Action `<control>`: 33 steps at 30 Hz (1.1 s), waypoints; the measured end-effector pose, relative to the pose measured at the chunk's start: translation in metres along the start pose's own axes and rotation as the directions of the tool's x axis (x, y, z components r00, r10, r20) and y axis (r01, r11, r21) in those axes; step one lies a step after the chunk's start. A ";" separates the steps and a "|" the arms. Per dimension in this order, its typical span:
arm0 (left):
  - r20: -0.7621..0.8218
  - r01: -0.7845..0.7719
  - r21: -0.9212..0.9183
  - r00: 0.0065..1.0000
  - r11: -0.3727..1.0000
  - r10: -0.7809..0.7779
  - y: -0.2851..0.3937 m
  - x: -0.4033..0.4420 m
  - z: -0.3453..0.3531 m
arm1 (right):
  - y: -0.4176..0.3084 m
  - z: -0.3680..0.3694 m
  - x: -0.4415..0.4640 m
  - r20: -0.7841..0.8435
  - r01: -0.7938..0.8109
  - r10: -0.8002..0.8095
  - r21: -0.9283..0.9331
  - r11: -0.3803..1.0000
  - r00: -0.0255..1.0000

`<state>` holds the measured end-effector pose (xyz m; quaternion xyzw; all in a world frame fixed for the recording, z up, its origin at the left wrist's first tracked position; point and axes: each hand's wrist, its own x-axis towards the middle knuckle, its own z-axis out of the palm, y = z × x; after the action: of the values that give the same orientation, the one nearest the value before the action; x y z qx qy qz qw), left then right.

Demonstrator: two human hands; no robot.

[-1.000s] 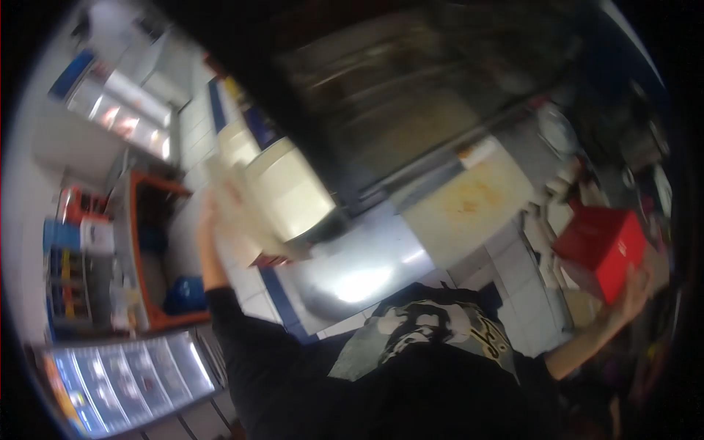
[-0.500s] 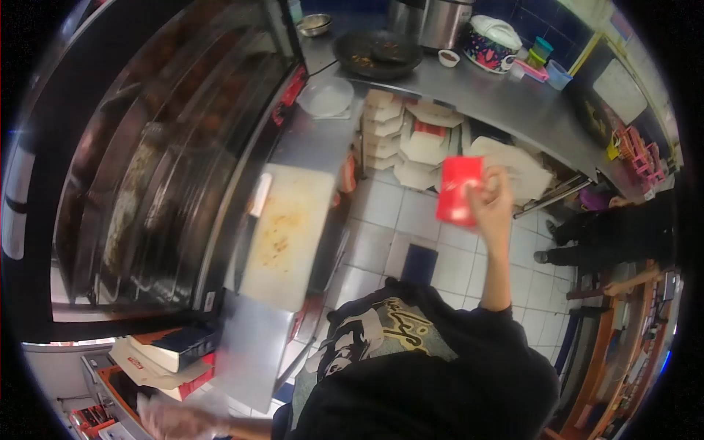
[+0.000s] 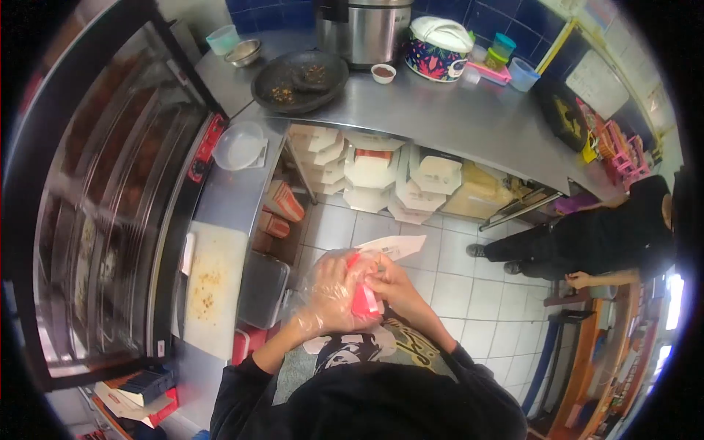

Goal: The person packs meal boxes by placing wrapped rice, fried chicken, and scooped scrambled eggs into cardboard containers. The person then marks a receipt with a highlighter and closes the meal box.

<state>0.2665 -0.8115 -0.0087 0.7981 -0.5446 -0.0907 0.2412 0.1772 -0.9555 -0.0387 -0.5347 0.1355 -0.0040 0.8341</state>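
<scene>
In front of my chest, both hands are on a red cardboard food box (image 3: 364, 301). My left hand (image 3: 330, 299) wears a loose clear plastic glove and is closed against the box's left side. My bare right hand (image 3: 396, 287) grips the right side, with fingers bent at the upper edge. A pale printed cardboard flap (image 3: 400, 247) sticks out beyond my fingers; it looks like part of this box. My hands and the glove's plastic hide much of the box, so I cannot see inside it.
Left are a glass display cabinet (image 3: 110, 198) and a crumb-strewn cutting board (image 3: 213, 293). A stone mortar (image 3: 301, 81) and a floral rice cooker (image 3: 438, 51) stand on the steel counter (image 3: 477, 117), above stacked cardboard boxes (image 3: 370, 172). Another person (image 3: 587, 238) stands at right.
My right hand has brought the red box down and left to my chest. From the lower left, my gloved left hand has come up to it. A pale flap now shows, and the view has shifted.
</scene>
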 end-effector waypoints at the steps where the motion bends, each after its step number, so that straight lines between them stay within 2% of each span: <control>1: 0.001 -0.014 -0.018 1.000 1.000 0.014 -0.003 0.011 0.000 | 0.000 -0.008 0.005 -0.032 -0.112 0.116 0.118 0.987 0.993; 2: 0.030 -0.017 -0.012 0.999 1.000 0.017 -0.008 0.023 0.003 | 0.000 -0.016 0.010 -0.049 -0.218 0.236 0.240 0.946 0.971; 3: 0.027 -0.040 -0.035 0.999 0.999 0.041 -0.015 0.034 0.008 | 0.005 -0.022 0.017 -0.056 -0.218 0.241 0.271 0.938 0.969; 5: 0.053 -0.065 -0.069 0.996 0.996 0.069 -0.033 0.054 0.018 | 0.014 -0.033 0.032 -0.188 -0.052 0.086 0.180 0.982 0.978; 6: 0.041 -0.088 -0.100 0.995 0.991 0.092 -0.045 0.068 0.025 | 0.020 -0.042 0.041 -0.205 -0.057 0.098 0.197 0.979 0.974; 8: 0.027 -0.136 -0.139 0.990 0.981 0.141 -0.067 0.104 0.031 | 0.025 -0.064 0.067 -0.271 0.129 -0.126 -0.008 0.992 0.954; 9: 0.008 -0.165 -0.164 0.986 0.972 0.169 -0.077 0.126 0.028 | 0.014 -0.075 0.081 -0.286 0.138 -0.139 -0.021 0.990 0.948; 11: -0.034 -0.218 -0.191 0.976 0.957 0.215 -0.097 0.178 0.019 | -0.021 -0.093 0.113 -0.340 0.134 -0.229 -0.282 0.950 0.912; 14: -0.087 -0.272 -0.251 0.962 0.929 0.258 -0.120 0.263 -0.013 | -0.084 -0.116 0.175 -0.428 0.180 -0.283 -0.266 0.947 0.858; 15: -0.052 -0.237 -0.251 0.971 0.939 0.231 -0.122 0.291 -0.029 | -0.104 -0.127 0.195 -0.425 0.237 -0.350 -0.296 0.925 0.835; 16: -0.016 -0.206 -0.249 0.978 0.946 0.209 -0.126 0.319 -0.041 | -0.127 -0.136 0.213 -0.433 0.224 -0.347 -0.311 0.924 0.832; 18: 0.017 -0.211 -0.246 0.975 0.946 0.221 -0.140 0.367 -0.051 | -0.173 -0.146 0.240 -0.350 0.116 -0.476 -0.696 0.709 0.807; 20: -0.099 -0.302 -0.267 0.953 0.915 0.286 -0.156 0.410 -0.052 | -0.202 -0.149 0.266 -0.376 0.085 -0.513 -0.739 0.668 0.771; 21: -0.144 -0.371 -0.188 0.926 0.910 0.348 -0.165 0.430 -0.051 | -0.214 -0.151 0.276 -0.318 0.083 -0.569 -0.819 0.568 0.758; 22: -0.114 -0.369 -0.211 0.929 0.905 0.352 -0.177 0.444 -0.043 | -0.219 -0.154 0.283 -0.254 0.077 -0.613 -0.884 0.461 0.749; 23: -0.083 -0.279 -0.263 0.960 0.924 0.266 -0.194 0.460 -0.029 | -0.223 -0.163 0.289 -0.109 0.094 -0.775 -0.973 0.212 0.623; 24: -0.056 -0.189 -0.305 0.982 0.933 0.181 -0.212 0.474 -0.014 | -0.231 -0.175 0.286 -0.089 0.058 -0.840 -0.988 0.142 0.535; 25: -0.124 -0.119 -0.389 0.989 0.913 0.077 -0.235 0.470 0.005 | -0.262 -0.170 0.284 0.017 -0.077 -0.910 -0.996 -0.054 0.415; 26: -0.077 -0.129 -0.449 0.991 0.884 0.106 -0.255 0.479 0.016 | -0.272 -0.174 0.284 -0.207 0.036 -0.932 -0.973 0.228 0.298; 27: -0.031 -0.131 -0.507 0.990 0.852 0.135 -0.275 0.487 0.028 | -0.277 -0.181 0.280 -0.436 0.180 -0.876 -0.863 0.472 0.206; 28: -0.220 -0.290 -0.413 0.952 0.863 0.215 -0.279 0.488 0.029 | -0.285 -0.198 0.276 -0.473 0.157 -0.852 -0.845 0.511 0.225; 29: -0.209 -0.272 -0.421 0.957 0.865 0.199 -0.293 0.484 0.040 | -0.297 -0.207 0.282 -0.533 0.108 -0.798 -0.809 0.578 0.279; 30: -0.214 -0.265 -0.407 0.958 0.874 0.191 -0.311 0.479 0.058 | -0.298 -0.237 0.283 -0.502 -0.027 -0.762 -0.842 0.539 0.409; 31: -0.220 -0.260 -0.394 0.958 0.882 0.184 -0.317 0.480 0.064 | -0.299 -0.259 0.293 -0.449 -0.269 -0.715 -0.893 0.359 0.536; 32: -0.227 -0.255 -0.381 0.958 0.889 0.177 -0.324 0.480 0.069 | -0.298 -0.280 0.313 -0.452 -0.392 -0.626 -0.887 0.243 0.635; 33: -0.212 -0.244 -0.400 0.962 0.883 0.170 -0.324 0.482 0.067 | -0.272 -0.314 0.332 -0.412 -0.321 -0.606 -0.911 0.259 0.680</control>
<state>0.6950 -1.1765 -0.1670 0.6686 -0.5718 -0.1115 0.4621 0.4623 -1.4021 0.0073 -0.8834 0.3636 -0.2139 0.2042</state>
